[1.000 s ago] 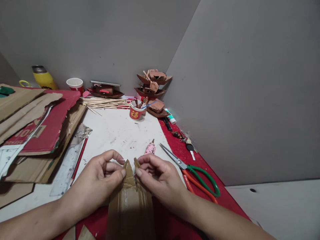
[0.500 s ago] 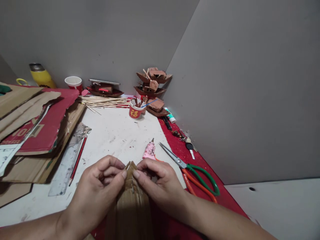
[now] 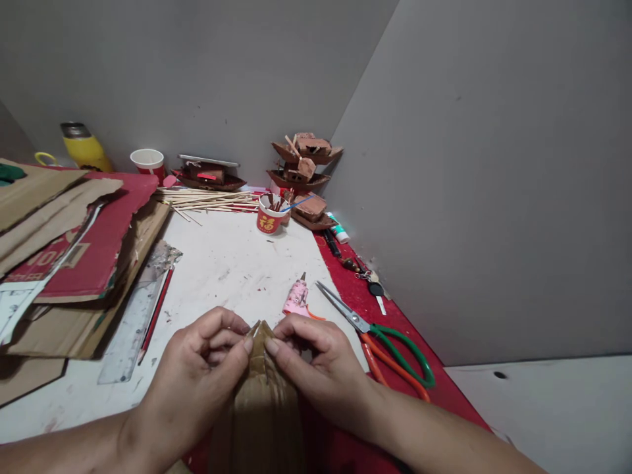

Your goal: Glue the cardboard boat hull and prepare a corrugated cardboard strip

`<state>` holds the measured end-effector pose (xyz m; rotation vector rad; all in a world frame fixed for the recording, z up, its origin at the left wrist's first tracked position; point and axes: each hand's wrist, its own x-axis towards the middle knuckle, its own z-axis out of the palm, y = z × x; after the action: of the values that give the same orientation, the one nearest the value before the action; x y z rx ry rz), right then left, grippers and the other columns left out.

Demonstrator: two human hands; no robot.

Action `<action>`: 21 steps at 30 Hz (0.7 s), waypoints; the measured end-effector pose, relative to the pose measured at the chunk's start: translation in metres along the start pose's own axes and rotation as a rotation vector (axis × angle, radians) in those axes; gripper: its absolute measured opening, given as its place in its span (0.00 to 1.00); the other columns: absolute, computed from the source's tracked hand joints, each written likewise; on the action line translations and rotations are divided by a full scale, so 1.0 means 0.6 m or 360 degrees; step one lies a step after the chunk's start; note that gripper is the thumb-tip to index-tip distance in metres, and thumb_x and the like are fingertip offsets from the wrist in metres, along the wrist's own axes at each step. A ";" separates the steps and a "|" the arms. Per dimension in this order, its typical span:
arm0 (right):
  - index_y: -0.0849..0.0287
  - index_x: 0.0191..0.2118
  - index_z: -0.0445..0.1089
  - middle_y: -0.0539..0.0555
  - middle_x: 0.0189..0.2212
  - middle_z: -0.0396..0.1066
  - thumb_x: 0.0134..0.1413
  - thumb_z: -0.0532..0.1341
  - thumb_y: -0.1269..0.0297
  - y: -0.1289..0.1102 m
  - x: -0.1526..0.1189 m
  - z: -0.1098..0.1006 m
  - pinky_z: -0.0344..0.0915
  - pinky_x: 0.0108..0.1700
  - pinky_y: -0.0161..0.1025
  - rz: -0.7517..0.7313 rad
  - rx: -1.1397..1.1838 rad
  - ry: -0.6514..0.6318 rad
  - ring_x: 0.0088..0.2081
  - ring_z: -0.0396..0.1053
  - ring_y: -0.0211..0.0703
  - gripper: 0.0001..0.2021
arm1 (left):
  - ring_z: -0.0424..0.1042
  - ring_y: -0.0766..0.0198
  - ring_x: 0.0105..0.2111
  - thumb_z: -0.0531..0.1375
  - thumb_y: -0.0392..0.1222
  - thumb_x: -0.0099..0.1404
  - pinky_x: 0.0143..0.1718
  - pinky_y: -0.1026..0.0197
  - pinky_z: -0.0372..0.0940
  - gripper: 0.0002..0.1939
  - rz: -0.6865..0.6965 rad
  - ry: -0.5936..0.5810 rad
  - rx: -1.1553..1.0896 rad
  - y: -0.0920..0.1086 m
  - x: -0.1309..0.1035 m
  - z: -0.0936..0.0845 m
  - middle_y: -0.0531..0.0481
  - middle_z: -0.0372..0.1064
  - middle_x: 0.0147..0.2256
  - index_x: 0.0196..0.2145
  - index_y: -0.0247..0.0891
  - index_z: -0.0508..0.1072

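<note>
A brown piece of cardboard, folded to a pointed tip, extends from the bottom edge up between my hands. My left hand pinches the left side of the tip between thumb and fingers. On the right side, my right hand pinches the opposite edge the same way. A narrow slit shows at the peak between both thumbs. Just beyond my right hand lies a pink glue gun, its nozzle pointing away and its lower part hidden. Scissors with green and orange handles rest to the right, slightly open.
Stacked cardboard sheets fill the left, beside a clear ruler and a pencil. Farther back are wooden sticks, a red paper cup and several brown model boats. Keys lie along the right wall.
Both hands keep their pinch on the cardboard tip, with hardly any movement. The whole view has shifted very slightly.
</note>
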<state>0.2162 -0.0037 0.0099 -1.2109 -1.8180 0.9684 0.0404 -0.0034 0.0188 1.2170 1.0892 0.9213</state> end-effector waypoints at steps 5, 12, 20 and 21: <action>0.60 0.26 0.65 0.45 0.18 0.58 0.56 0.58 0.67 -0.004 0.000 0.000 0.52 0.21 0.29 -0.0010 0.0013 -0.0019 0.20 0.54 0.31 0.08 | 0.64 0.74 0.19 0.60 0.40 0.60 0.19 0.75 0.56 0.04 0.0049 -0.0030 0.0012 -0.003 -0.001 0.000 0.59 0.68 0.20 0.31 0.38 0.68; 0.60 0.24 0.64 0.45 0.18 0.57 0.53 0.59 0.68 -0.005 0.003 0.000 0.53 0.21 0.28 0.0023 0.0028 -0.0016 0.19 0.54 0.31 0.08 | 0.70 0.73 0.23 0.58 0.39 0.63 0.23 0.74 0.60 0.03 0.0176 -0.0070 0.0168 -0.002 -0.003 -0.002 0.57 0.72 0.24 0.31 0.38 0.69; 0.60 0.23 0.64 0.45 0.17 0.58 0.52 0.58 0.68 -0.010 0.003 0.002 0.54 0.21 0.29 0.0004 0.0001 0.0005 0.20 0.56 0.31 0.08 | 0.68 0.72 0.23 0.56 0.40 0.64 0.23 0.72 0.60 0.06 0.0266 -0.0102 0.0364 -0.005 -0.008 -0.006 0.57 0.69 0.23 0.30 0.38 0.68; 0.59 0.23 0.64 0.45 0.17 0.58 0.52 0.58 0.69 -0.010 0.003 0.003 0.54 0.21 0.29 0.0001 0.0008 0.0017 0.19 0.56 0.31 0.08 | 0.67 0.71 0.22 0.56 0.40 0.65 0.22 0.72 0.59 0.06 0.0266 -0.0106 0.0382 -0.005 -0.008 -0.006 0.57 0.69 0.23 0.30 0.38 0.68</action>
<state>0.2117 -0.0041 0.0145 -1.2112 -1.8063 0.9644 0.0355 -0.0074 0.0166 1.5448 1.0787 0.8869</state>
